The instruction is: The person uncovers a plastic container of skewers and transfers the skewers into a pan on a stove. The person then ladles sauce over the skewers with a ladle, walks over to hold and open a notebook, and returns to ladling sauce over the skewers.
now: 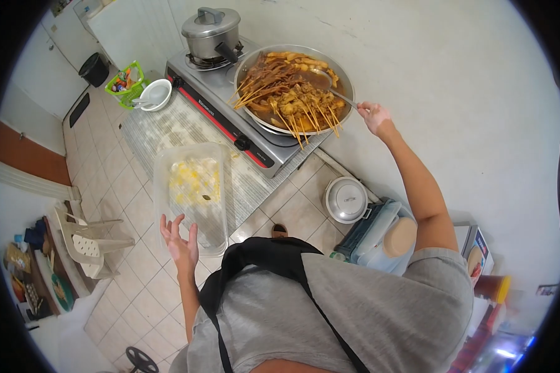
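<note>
My right hand (376,119) grips the handle of a metal ladle (344,97) at the right rim of a wide pan (350,71). The ladle's bowl rests in brown sauce among the food. Several skewers of meat (308,102) lie in the pan with their sticks poking over the front and left rim. My left hand (182,245) hangs with fingers spread and nothing in it, over the near end of a translucent plastic container (213,233). Yellowish residue and a small dark bit show in that container. Whether the hand touches it I cannot tell.
The pan sits on a two-burner gas stove (214,118); a lidded pot (213,38) occupies the far burner. Left of the stove are a white bowl (162,93) and a green basket (122,93). Below right stand a lidded pot (347,200) and plastic bins (379,233). A wall borders the right.
</note>
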Motion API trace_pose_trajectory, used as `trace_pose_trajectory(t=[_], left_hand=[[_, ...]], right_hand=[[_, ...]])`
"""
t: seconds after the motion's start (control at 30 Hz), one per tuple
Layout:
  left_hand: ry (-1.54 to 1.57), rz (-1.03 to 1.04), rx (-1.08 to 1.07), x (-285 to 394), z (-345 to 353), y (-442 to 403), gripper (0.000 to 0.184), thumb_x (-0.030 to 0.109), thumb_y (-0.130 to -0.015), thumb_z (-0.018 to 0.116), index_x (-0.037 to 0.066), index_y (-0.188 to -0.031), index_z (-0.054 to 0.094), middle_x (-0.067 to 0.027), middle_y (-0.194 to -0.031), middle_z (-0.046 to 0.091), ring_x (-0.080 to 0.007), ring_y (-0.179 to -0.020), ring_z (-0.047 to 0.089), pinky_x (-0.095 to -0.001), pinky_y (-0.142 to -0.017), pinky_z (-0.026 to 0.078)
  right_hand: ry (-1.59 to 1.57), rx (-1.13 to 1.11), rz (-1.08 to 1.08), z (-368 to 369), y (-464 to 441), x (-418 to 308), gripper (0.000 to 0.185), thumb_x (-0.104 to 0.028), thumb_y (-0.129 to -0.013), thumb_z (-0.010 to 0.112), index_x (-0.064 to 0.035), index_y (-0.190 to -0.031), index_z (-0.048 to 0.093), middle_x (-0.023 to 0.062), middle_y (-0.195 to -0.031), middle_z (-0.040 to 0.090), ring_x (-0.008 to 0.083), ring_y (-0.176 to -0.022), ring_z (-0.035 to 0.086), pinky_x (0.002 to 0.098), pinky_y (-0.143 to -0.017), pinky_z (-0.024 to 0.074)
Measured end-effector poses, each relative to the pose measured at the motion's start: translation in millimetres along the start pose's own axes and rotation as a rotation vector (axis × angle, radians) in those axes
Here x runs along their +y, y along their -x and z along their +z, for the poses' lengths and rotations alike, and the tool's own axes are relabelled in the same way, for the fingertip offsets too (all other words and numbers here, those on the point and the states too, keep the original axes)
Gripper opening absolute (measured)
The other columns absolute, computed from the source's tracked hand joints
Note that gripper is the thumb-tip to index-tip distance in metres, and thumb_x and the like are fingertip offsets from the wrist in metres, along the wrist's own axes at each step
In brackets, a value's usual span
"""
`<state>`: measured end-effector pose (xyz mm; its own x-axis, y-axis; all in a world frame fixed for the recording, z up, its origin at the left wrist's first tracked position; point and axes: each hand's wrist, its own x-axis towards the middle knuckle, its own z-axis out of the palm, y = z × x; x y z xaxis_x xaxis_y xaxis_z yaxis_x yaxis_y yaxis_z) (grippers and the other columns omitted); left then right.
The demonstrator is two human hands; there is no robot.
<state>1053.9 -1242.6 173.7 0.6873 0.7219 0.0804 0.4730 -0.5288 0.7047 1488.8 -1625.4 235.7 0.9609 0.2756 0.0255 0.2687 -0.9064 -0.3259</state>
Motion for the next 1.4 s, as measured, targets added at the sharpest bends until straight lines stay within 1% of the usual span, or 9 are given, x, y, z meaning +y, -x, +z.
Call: trace_pose_trajectory(t=[0.17, 0.27, 0.33, 0.47, 0.67, 0.83, 0.97, 1.1, 1.4], left_hand=[[0.014, -0.061, -0.011, 9.3, -4.8, -0.5, 0.037, 0.02, -0.082, 0.071, 0.011, -0.116, 0.059, -0.0204, -0.148, 0.026, -0.0413, -0.127, 0.042, -0.0438, -0.097, 0.042], [-0.02, 0.042, 0.041, -4.2, -1.5, -1.0, 0.037, 0.02, -0.082, 0.071, 0.012, -0.117, 0.059, -0.0197, -0.148, 0.026, -0.041, -0.127, 0.042, -0.0433, -0.093, 0.045], [0.001, -0.004, 0.027, -0.2, -2.9, 0.2, 0.037, 0.02, -0.082, 0.07, 0.011, -0.116, 0.059, -0.0192, -0.148, 0.026, -0.0411, -0.127, 0.042, -0.0437, -0.092, 0.046], [0.018, -0.044, 0.0, 6.0, -3.3, 1.5, 0.037, 0.02, -0.082, 0.07, 0.011, -0.116, 0.059, -0.0192, -0.148, 0.025, -0.0416, -0.127, 0.041, -0.0444, -0.094, 0.045], [-0.006, 0.006, 0.035, -2.5, -5.2, 3.0, 0.037, 0.021, -0.083, 0.07, 0.01, -0.116, 0.059, -0.0196, -0.148, 0.025, -0.0422, -0.127, 0.042, -0.0447, -0.093, 0.045], [0.046, -0.039, 0.04, -1.8, -9.9, 5.6, 0.037, 0.018, -0.082, 0.071, 0.009, -0.116, 0.059, -0.0209, -0.147, 0.025, -0.0426, -0.127, 0.042, -0.0454, -0.099, 0.041], [0.04, -0.024, 0.052, -13.3, -10.1, 6.4, 0.037, 0.017, -0.082, 0.071, 0.009, -0.116, 0.059, -0.0218, -0.147, 0.025, -0.0428, -0.127, 0.041, -0.0456, -0.1, 0.04], [-0.005, -0.008, 0.046, -20.9, -11.7, 3.3, 0.037, 0.018, -0.082, 0.07, 0.01, -0.117, 0.059, -0.0222, -0.148, 0.025, -0.0429, -0.128, 0.041, -0.046, -0.1, 0.04], [-0.001, -0.019, 0.006, 1.3, -11.7, -9.0, 0.038, 0.02, -0.083, 0.07, 0.011, -0.118, 0.059, -0.021, -0.148, 0.026, -0.0418, -0.128, 0.042, -0.0445, -0.099, 0.041]], right_hand=[[-0.055, 0.007, -0.004, -19.0, -3.8, 2.2, 0.032, -0.036, -0.091, 0.055, -0.0144, -0.111, 0.069, 0.0159, -0.107, 0.067, 0.0326, -0.102, 0.062, 0.0383, -0.091, 0.0477], [-0.053, 0.026, -0.011, -28.7, -5.6, -3.3, 0.032, -0.036, -0.091, 0.053, -0.0163, -0.111, 0.069, 0.0163, -0.107, 0.066, 0.0331, -0.101, 0.062, 0.039, -0.091, 0.0477], [-0.039, 0.074, -0.105, -32.5, -10.5, -10.9, 0.032, -0.037, -0.09, 0.053, -0.0174, -0.11, 0.07, 0.016, -0.108, 0.066, 0.0331, -0.101, 0.062, 0.0381, -0.092, 0.0474], [-0.054, -0.009, -0.078, -49.0, -4.6, -57.4, 0.032, -0.036, -0.091, 0.053, -0.0173, -0.111, 0.069, 0.0149, -0.107, 0.067, 0.0316, -0.101, 0.062, 0.0378, -0.093, 0.0467], [-0.011, -0.061, -0.205, -47.6, -12.3, -106.7, 0.03, -0.034, -0.091, 0.052, -0.0174, -0.111, 0.069, 0.0132, -0.103, 0.068, 0.0305, -0.096, 0.064, 0.0394, -0.088, 0.0495], [0.218, 0.149, -0.162, -61.8, 2.7, -133.9, 0.028, -0.032, -0.093, 0.051, -0.021, -0.113, 0.067, 0.0108, -0.104, 0.067, 0.032, -0.097, 0.063, 0.041, -0.086, 0.0501], [0.088, 0.247, -0.144, -45.8, -8.9, -73.3, 0.028, -0.033, -0.093, 0.051, -0.0204, -0.112, 0.067, 0.0114, -0.104, 0.067, 0.0319, -0.098, 0.063, 0.0411, -0.087, 0.0499], [0.013, 0.138, 0.025, -24.6, 3.4, -22.3, 0.031, -0.036, -0.093, 0.051, -0.0188, -0.112, 0.068, 0.0141, -0.105, 0.067, 0.0321, -0.1, 0.062, 0.0397, -0.088, 0.049], [0.025, -0.009, 0.006, -8.7, -2.3, -2.8, 0.031, -0.036, -0.091, 0.053, -0.0165, -0.111, 0.068, 0.014, -0.105, 0.068, 0.0309, -0.101, 0.063, 0.0379, -0.089, 0.0485]])
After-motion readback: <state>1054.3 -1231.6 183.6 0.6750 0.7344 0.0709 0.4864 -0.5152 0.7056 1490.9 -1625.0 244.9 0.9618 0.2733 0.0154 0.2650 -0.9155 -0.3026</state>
